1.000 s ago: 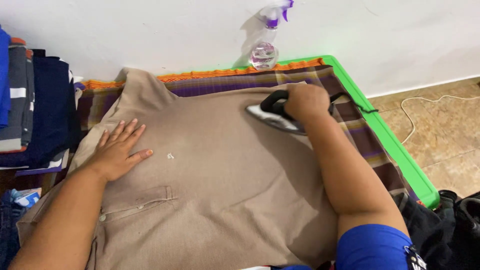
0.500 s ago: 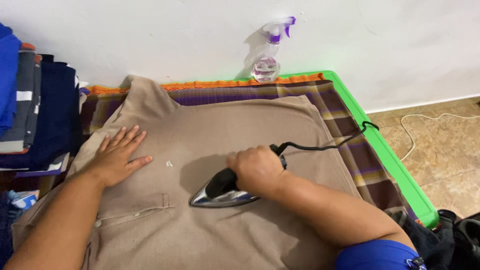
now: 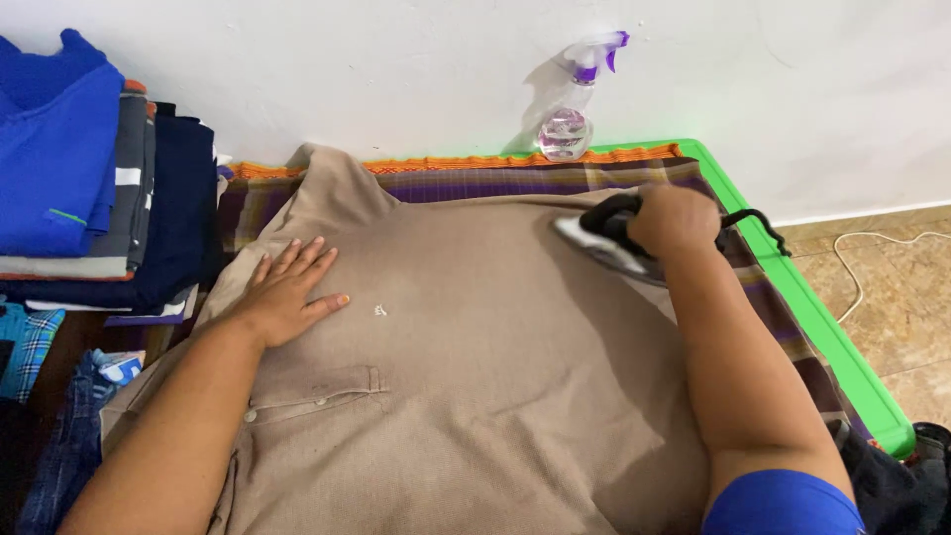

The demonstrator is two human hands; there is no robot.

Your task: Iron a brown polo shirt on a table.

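A tan polo shirt (image 3: 475,357) lies spread flat over a plaid purple cloth (image 3: 634,178) on a green-edged board (image 3: 842,347). My left hand (image 3: 287,292) presses flat on the shirt's left part, fingers apart, near a small white mark. My right hand (image 3: 674,220) grips the black handle of a silver-soled clothes iron (image 3: 606,243), which rests on the shirt's far right edge. The iron's black cord (image 3: 758,220) loops off to the right.
A clear spray bottle (image 3: 570,124) with a purple-and-white trigger stands against the white wall behind the board. A stack of folded clothes (image 3: 89,188), blue on top, sits at the left. A white cable (image 3: 882,258) lies on the tiled floor at right.
My right hand has slid the iron from the shirt's middle back out to the far right edge. My left hand stays flat on the shirt. The camera has shifted a little.
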